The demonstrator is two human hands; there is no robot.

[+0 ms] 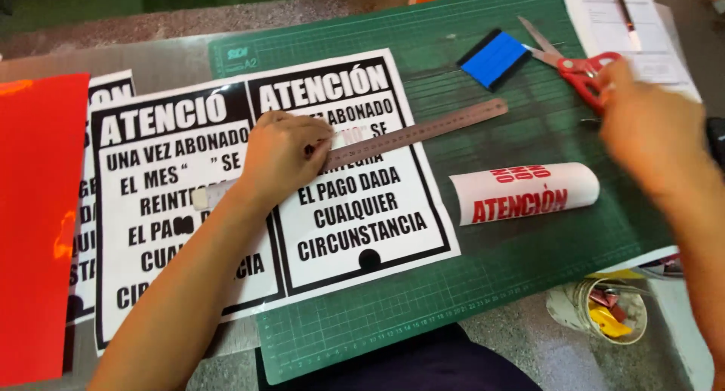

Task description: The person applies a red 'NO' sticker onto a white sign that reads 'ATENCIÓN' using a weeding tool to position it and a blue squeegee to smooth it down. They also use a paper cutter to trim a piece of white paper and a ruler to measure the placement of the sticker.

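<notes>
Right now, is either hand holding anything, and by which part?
The left hand presses the metal ruler flat near its middle; the right hand touches the red scissors handles, grip unclear.

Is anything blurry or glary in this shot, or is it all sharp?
In the head view, the right hand by the red scissors is smeared by motion blur; the left hand on the metal ruler is sharper; a glare patch shines on the red sheet; light is soft, shadows faint.
</notes>
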